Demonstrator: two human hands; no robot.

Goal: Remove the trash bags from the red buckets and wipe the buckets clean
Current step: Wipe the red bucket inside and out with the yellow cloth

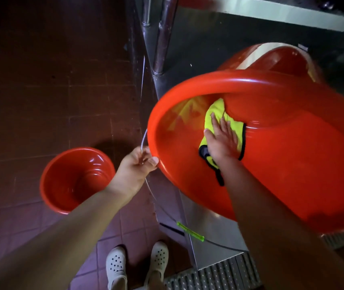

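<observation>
right hand (pixel 222 141): fingers flat and spread, pressing a yellow-green cloth (pixel 217 118) onto the inner wall of the big red bucket (pixel 292 164); pushing, not gripping.
left hand (pixel 134 170): curled at the bucket's rim, thumb on the lip, pinching the wire bail handle (pixel 144 141) against it to steady the bucket.
bucket in hand: tilted toward the camera, held up beside a steel cabinet (pixel 188 55). No bag inside. Contents: cloth and hand only.
progress: bag step looks done for this one; wipe under way, judging by the cloth on the wall. Can't tell how much of the inside is covered.
second bucket (pixel 75 181): smaller, upright on the tiled floor (pixel 31 91), left of the held one, well apart. No bag, nothing inside. Can't tell if wiped.
third bucket (pixel 282 59): behind the held one, mostly hidden. Pale patch at its mouth, could be a liner, can't tell.
left to do: finish this wipe, check the other two.
surroundings: green clip-like piece (pixel 190 231) on the wire below, floor grate (pixel 213 275), person's white clogs (pixel 116 266).
</observation>
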